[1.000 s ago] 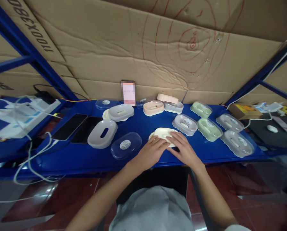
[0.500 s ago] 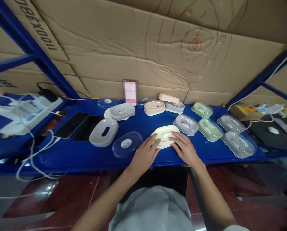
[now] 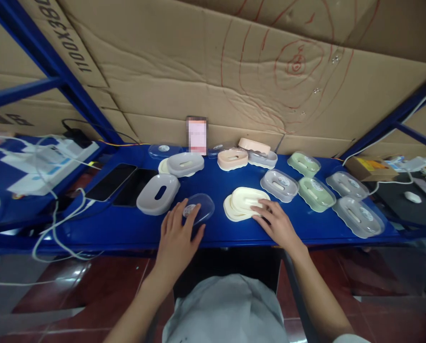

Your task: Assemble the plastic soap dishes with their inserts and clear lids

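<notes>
My left hand (image 3: 177, 237) is open over a clear oval lid (image 3: 205, 209) with a round sticker, fingers spread across its left part; whether they press on it I cannot tell. Its fingertips come close to a grey soap-dish tray (image 3: 149, 194) with a slot. My right hand (image 3: 279, 224) has its fingers bent on the right edge of a cream soap-dish tray (image 3: 242, 196). That tray lies on another flat cream piece (image 3: 229, 209), which shows at the left and below.
Lidded grey (image 3: 279, 185) and green (image 3: 316, 194) soap dishes stand at the right. Peach dishes (image 3: 232, 160) and another grey tray (image 3: 185, 165) sit farther back. Two dark phones and white cables (image 3: 50, 224) lie left. A cardboard wall (image 3: 156, 71) closes the back.
My left hand has left the cream tray and moved left onto the clear lid. My right hand has stayed at the cream tray's right edge. The view has shifted slightly.
</notes>
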The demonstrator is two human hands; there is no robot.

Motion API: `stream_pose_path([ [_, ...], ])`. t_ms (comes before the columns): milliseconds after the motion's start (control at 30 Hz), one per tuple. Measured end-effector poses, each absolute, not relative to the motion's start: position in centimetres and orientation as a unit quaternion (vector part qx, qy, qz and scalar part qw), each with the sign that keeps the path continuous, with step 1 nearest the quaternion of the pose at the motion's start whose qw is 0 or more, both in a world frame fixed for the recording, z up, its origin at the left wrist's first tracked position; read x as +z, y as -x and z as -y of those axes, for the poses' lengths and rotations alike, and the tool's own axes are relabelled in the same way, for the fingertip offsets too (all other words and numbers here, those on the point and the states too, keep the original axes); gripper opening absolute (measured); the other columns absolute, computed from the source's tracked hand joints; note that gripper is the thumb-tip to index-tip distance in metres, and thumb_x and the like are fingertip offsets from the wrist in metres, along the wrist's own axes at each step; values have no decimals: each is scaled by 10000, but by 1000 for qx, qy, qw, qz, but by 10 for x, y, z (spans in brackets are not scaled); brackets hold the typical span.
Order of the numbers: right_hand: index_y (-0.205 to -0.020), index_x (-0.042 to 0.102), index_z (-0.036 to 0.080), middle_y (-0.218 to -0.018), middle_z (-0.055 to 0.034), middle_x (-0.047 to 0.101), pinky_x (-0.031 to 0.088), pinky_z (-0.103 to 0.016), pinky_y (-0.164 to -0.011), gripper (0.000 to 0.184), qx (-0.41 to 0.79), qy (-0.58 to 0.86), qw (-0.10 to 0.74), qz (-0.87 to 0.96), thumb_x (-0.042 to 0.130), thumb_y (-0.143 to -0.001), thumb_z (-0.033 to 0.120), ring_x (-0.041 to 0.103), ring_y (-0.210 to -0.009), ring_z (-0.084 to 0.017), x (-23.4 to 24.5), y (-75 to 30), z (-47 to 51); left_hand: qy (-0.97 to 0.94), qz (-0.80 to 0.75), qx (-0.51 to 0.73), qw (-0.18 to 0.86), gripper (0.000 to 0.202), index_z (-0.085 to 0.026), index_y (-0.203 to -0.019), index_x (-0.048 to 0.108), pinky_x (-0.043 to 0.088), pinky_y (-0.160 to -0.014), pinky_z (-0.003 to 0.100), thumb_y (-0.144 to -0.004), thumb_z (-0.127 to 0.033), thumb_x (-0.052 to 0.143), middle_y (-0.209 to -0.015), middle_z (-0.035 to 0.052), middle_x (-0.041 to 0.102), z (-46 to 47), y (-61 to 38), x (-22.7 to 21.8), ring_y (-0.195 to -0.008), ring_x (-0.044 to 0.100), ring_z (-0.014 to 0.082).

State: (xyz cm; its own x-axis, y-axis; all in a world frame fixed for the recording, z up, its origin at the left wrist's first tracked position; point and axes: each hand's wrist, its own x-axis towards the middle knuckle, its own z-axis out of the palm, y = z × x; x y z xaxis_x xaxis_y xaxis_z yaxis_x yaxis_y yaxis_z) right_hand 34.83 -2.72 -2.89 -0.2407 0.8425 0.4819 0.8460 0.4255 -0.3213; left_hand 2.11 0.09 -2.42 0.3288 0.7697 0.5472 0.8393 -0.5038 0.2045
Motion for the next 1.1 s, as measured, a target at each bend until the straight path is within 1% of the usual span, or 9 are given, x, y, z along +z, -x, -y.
stream_pose_path([
  [167,-1283,747,301,-1287,-92,710,604,-464,-984,255,27,507,347,789,604,-1074,329,681,-1149,-274,-24,-342,17,832,471,-291,17,444,-244,-1479,545,509,-1129,611,-1045,-327,591,-1511,183,592,-10,9,-32,-1409,580,385],
  [300,-1250,755,267,-1254,-92,747,570,-508,-1024,255,10,507,319,801,578,-1086,352,684,-1154,-289,-8,-353,-15,829,468,-305,12,417,-227,-1443,587,488,-1170,574,-1037,-320,605,-1493,169,617,-30,-4,-35,-1427,569,367],
  [433,-1237,754,232,-1243,-101,767,551,-526,-1053,272,19,487,292,823,568,-1089,365,692,-1162,-293,-3,-361,-46,844,452,-289,8,456,-154,-1507,546,449,-1197,604,-1069,-270,498,-1615,230,502,-56,-37,-30,-1532,462,389],
  [533,-1239,752,220,-1247,-109,767,559,-519,-1048,281,22,483,291,825,536,-1098,332,695,-1175,-289,-9,-363,-56,837,456,-301,29,480,-182,-1544,523,369,-1251,609,-1070,-216,452,-1689,205,416,-62,-43,-18,-1588,381,370],
  [633,-1261,748,239,-1261,-104,767,554,-520,-1065,292,22,484,294,824,513,-1102,310,696,-1192,-282,-10,-365,-54,771,539,-325,94,504,-203,-1547,524,314,-1231,703,-1046,-258,519,-1656,218,461,-58,-22,-11,-1544,427,426],
  [700,-1282,740,250,-1272,-99,765,543,-526,-1078,296,16,482,304,821,514,-1102,313,689,-1205,-284,-4,-361,-46,735,590,-311,120,484,-175,-1505,564,354,-1167,745,-1036,-291,543,-1522,246,594,-55,1,-14,-1428,542,458],
  [833,-1345,709,272,-1304,-75,756,526,-492,-1086,311,20,438,315,842,519,-1099,280,669,-1236,-271,15,-324,-12,729,607,-300,97,327,-169,-1273,713,469,-1093,659,-1047,-305,519,-1162,184,772,-53,34,-20,-1121,718,388],
  [1000,-1298,718,223,-1264,-74,771,550,-397,-986,271,-7,348,244,905,542,-1093,234,680,-1145,-232,9,-245,29,714,552,-431,-25,302,-224,-1289,691,572,-1035,480,-1049,-359,567,-1241,107,749,-29,36,-4,-1164,713,304],
  [1100,-1296,705,184,-1260,-86,762,552,-371,-942,269,-36,337,215,916,532,-1091,196,672,-1112,-227,-7,-217,26,749,494,-439,-53,291,-274,-1332,657,532,-1132,489,-1055,-272,567,-1290,72,727,-6,29,-3,-1220,694,269],
])
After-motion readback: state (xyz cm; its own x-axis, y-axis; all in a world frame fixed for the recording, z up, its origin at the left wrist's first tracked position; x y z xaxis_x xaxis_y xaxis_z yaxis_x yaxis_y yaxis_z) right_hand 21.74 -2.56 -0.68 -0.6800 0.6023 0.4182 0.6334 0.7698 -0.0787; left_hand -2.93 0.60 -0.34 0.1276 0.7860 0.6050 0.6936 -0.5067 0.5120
